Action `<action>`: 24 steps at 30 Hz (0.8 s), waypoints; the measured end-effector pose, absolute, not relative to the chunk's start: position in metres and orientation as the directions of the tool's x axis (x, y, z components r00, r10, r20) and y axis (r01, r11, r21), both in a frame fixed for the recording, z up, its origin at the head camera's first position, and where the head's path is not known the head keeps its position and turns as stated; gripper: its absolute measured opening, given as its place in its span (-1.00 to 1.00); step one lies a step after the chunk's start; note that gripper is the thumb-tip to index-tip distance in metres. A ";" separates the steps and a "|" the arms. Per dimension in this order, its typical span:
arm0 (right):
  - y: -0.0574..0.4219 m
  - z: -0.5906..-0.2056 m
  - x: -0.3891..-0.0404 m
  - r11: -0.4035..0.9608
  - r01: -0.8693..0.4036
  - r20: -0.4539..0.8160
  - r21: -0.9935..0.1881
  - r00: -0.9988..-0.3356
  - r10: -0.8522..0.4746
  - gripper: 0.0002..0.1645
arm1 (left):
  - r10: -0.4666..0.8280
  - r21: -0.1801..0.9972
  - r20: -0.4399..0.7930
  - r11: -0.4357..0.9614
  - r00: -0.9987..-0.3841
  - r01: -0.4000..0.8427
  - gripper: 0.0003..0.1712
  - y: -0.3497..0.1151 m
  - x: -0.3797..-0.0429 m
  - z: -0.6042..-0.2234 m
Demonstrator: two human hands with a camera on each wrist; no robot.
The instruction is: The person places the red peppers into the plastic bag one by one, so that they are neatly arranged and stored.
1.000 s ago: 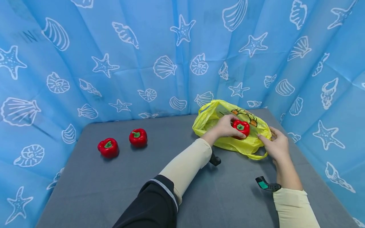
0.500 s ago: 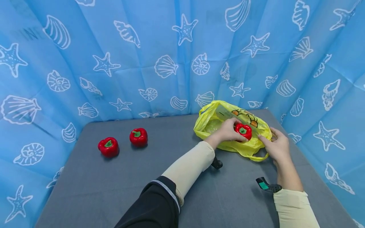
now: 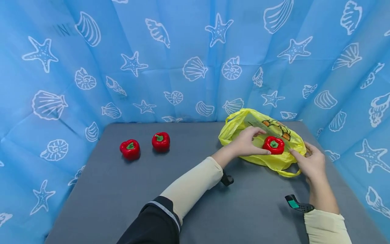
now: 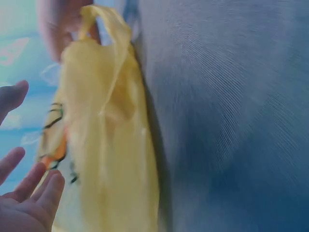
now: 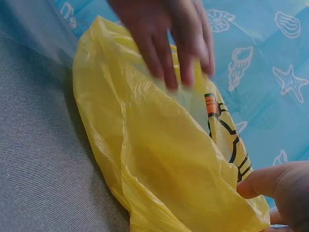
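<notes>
In the head view a red bell pepper (image 3: 273,145) with a green stem lies in the mouth of a yellow plastic bag (image 3: 231,130). Just left of it is my left hand (image 3: 247,142), its thumb and fingers spread apart around nothing. The left wrist view shows that hand (image 4: 34,203) with loose fingers beside the bag (image 4: 106,159). My right hand (image 3: 313,162) pinches the bag's right rim between thumb and fingers, seen also in the right wrist view, where the bag's wall (image 5: 159,145) hides the pepper.
Two more red bell peppers, one nearer (image 3: 130,149) and one farther back (image 3: 160,142), stand on the left of the grey table (image 3: 195,189). A blue curtain (image 3: 170,40) with shell prints hangs behind and at the sides.
The left hand has let go of the red bell pepper and drawn left from it, leaving it in the bag's mouth. The right hand keeps hold of the rim. The head view has turned left.
</notes>
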State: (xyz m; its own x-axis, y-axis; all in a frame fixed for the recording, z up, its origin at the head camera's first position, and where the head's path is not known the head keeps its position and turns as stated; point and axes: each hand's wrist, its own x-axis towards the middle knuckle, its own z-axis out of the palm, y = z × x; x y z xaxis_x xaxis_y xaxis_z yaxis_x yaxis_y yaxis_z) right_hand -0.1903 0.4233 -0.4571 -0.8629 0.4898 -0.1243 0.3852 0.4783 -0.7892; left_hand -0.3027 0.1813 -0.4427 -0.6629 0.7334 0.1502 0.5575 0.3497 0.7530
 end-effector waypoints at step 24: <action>0.415 -0.455 -0.184 0.449 0.549 -0.250 -0.705 -0.785 0.567 0.12 | 0.260 0.779 0.379 0.429 -0.888 0.458 -0.34 -0.068 -0.281 -0.442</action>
